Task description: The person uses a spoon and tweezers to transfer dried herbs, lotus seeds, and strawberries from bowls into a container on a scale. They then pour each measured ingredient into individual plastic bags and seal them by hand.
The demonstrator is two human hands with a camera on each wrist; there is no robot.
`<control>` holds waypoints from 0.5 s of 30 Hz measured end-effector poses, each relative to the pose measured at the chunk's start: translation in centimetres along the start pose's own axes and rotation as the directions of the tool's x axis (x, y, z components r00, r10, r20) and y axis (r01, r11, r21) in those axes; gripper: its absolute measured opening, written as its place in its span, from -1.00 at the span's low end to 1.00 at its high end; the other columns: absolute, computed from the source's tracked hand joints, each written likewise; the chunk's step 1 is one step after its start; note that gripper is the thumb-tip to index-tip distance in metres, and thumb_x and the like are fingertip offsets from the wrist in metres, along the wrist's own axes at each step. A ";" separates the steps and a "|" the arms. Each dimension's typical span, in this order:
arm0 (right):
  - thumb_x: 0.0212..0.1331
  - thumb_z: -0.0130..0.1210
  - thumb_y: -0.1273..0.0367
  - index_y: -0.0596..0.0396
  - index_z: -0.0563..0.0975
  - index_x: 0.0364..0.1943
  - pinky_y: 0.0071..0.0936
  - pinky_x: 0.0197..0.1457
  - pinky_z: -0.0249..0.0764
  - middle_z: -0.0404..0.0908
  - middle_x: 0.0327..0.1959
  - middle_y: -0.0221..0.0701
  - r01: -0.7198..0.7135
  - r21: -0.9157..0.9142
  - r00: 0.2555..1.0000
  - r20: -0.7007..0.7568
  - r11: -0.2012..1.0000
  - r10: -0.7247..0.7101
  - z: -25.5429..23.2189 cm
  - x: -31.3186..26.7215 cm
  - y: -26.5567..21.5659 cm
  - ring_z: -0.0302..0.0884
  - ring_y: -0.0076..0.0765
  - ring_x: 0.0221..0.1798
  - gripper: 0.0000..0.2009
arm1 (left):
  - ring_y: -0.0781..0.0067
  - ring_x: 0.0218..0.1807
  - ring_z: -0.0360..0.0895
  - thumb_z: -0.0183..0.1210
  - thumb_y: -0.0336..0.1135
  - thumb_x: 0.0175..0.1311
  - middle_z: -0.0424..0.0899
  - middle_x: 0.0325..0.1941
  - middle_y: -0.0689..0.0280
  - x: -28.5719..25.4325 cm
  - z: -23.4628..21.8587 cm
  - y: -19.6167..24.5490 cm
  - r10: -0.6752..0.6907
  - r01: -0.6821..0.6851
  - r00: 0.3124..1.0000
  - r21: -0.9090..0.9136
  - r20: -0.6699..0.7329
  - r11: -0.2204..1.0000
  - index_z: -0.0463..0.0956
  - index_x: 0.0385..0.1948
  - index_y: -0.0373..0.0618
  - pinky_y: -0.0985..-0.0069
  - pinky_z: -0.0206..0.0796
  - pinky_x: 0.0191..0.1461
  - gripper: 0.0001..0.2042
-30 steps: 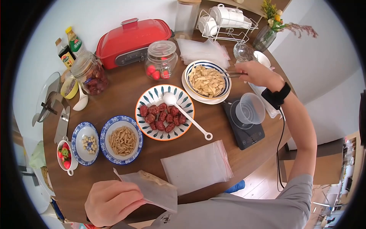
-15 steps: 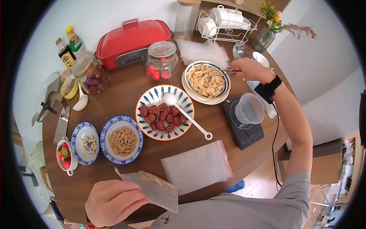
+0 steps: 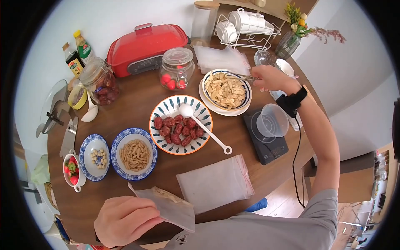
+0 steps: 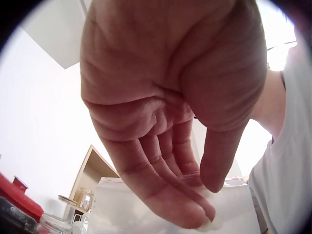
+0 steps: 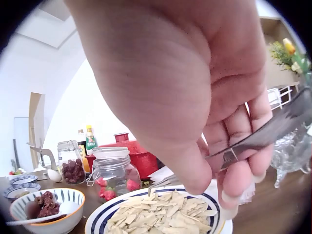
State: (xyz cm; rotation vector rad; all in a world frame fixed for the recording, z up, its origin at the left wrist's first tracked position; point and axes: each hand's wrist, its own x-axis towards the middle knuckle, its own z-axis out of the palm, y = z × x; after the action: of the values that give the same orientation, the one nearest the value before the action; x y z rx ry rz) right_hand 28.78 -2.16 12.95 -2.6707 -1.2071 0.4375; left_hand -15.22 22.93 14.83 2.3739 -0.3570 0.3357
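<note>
My left hand (image 3: pixel 127 221) pinches a zip bag (image 3: pixel 173 208) at the table's front edge. Pale slices show inside it, and the bag also hangs below the fingertips in the left wrist view. Over on the right, my right hand (image 3: pixel 275 80) grips metal tongs (image 3: pixel 241 76), whose handle (image 5: pixel 273 129) crosses its fingers in the right wrist view. The tong tips reach over a blue-rimmed bowl (image 3: pixel 249 89) of pale dried slices (image 3: pixel 226 91), set on a white plate (image 3: pixel 229 112). A clear plastic cup (image 3: pixel 273 121) stands on a black scale (image 3: pixel 266 150) nearby.
Flat zip bags (image 3: pixel 214 183) lie in front; more bags (image 3: pixel 221 58) lie behind. A bowl of red dates (image 3: pixel 179 129) with a white spoon (image 3: pixel 210 135) sits mid-table. Smaller bowls (image 3: pixel 134 154), a strawberry jar (image 3: pixel 177 68), a red cooker (image 3: pixel 146 46) and a cable (image 3: pixel 295 166) surround the work.
My right hand has shifted slightly left, with the tong tips moving toward the far side of the slices. My left hand keeps the bag in nearly the same spot.
</note>
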 end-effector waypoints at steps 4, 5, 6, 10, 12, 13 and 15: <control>0.06 0.13 0.39 0.19 0.43 -0.45 -0.31 -0.43 0.49 0.58 -0.52 -0.20 0.015 -0.079 0.999 -0.050 0.997 -0.019 1.2 2.0 -2.0 0.62 -0.25 -0.52 -0.84 | 0.32 -0.47 0.61 0.44 -0.43 -0.20 0.65 -0.39 0.31 0.1 -0.1 0.1 0.002 -0.002 1.000 0.014 0.001 1.000 0.59 -0.45 -0.13 0.50 0.42 -0.44 -0.76; 0.05 0.13 0.37 0.18 0.45 -0.43 -0.25 -0.36 0.49 0.59 -0.49 -0.17 0.071 -0.146 0.989 -0.115 0.987 -0.088 2.0 2.6 -2.0 0.62 -0.15 -0.48 -0.85 | 0.32 -0.47 0.61 0.44 -0.43 -0.20 0.65 -0.39 0.31 0.1 -0.1 0.1 0.002 -0.002 1.000 0.016 0.000 1.000 0.59 -0.45 -0.13 0.50 0.42 -0.44 -0.76; 0.04 0.14 0.35 0.16 0.48 -0.42 -0.18 -0.30 0.50 0.61 -0.46 -0.13 0.120 -0.216 0.972 -0.174 0.969 -0.159 2.6 2.9 -2.0 0.61 -0.06 -0.43 -0.84 | 0.31 -0.47 0.61 0.44 -0.43 -0.20 0.65 -0.39 0.31 0.1 -0.1 0.1 0.003 -0.003 1.000 0.006 0.003 1.000 0.59 -0.45 -0.13 0.49 0.42 -0.44 -0.76; 0.04 0.14 0.33 0.13 0.49 -0.40 -0.12 -0.21 0.48 0.61 -0.44 -0.13 0.086 -0.239 0.972 -0.191 0.967 -0.134 3.5 3.0 -2.8 0.59 0.06 -0.31 -0.84 | 0.30 -0.47 0.61 0.44 -0.43 -0.19 0.65 -0.39 0.31 0.0 0.0 0.1 0.001 -0.001 1.000 -0.006 0.011 1.000 0.59 -0.44 -0.13 0.49 0.43 -0.44 -0.76; 0.07 0.11 0.34 0.10 0.55 -0.29 -0.08 -0.09 0.50 0.64 -0.32 -0.12 -0.021 -0.256 0.994 -0.113 0.967 -0.008 3.4 2.4 -3.5 0.60 0.08 -0.17 -0.83 | 0.30 -0.47 0.61 0.44 -0.43 -0.19 0.65 -0.39 0.30 0.0 0.0 0.1 0.006 -0.006 1.000 -0.008 0.013 1.000 0.59 -0.44 -0.13 0.48 0.43 -0.44 -0.76; 0.07 0.11 0.34 0.10 0.55 -0.29 -0.08 -0.09 0.50 0.64 -0.32 -0.12 -0.021 -0.258 0.994 -0.113 0.966 -0.009 3.3 2.3 -3.4 0.60 0.08 -0.17 -0.83 | 0.30 -0.47 0.61 0.44 -0.42 -0.19 0.65 -0.38 0.30 0.0 0.0 0.1 0.011 -0.011 1.000 -0.009 0.017 1.000 0.59 -0.44 -0.13 0.48 0.43 -0.44 -0.76; 0.07 0.11 0.34 0.10 0.55 -0.28 -0.07 -0.09 0.50 0.64 -0.30 -0.11 0.003 -0.289 0.997 -0.067 0.957 -0.023 3.1 1.9 -2.8 0.61 0.09 -0.17 -0.82 | 0.30 -0.47 0.61 0.44 -0.42 -0.18 0.65 -0.38 0.30 -0.1 0.0 0.0 0.014 -0.014 1.000 -0.008 0.015 1.000 0.59 -0.43 -0.14 0.48 0.43 -0.44 -0.76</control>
State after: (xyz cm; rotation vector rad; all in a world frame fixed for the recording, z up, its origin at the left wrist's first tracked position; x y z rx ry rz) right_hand 26.98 1.24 10.41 -2.8882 -1.3608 0.1736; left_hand -15.29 22.91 14.83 2.3680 -0.3821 0.3221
